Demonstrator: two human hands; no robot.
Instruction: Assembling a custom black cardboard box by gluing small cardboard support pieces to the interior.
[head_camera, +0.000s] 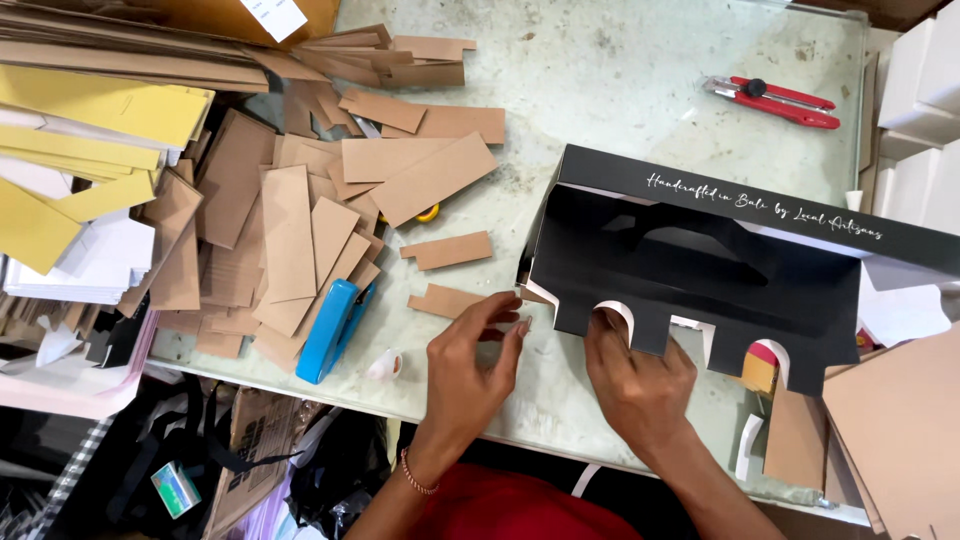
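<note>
Both hands (470, 350) (635, 375) pinch black carton (700, 270), seemingly half-folded.

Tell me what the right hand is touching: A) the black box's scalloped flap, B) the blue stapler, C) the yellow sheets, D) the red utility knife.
A: the right hand presses its fingers on the black box at its scalloped lower flap; the red utility knife lies apart, beyond the box.

Both hands (560, 365) apparently fold black box (700, 270).
</note>
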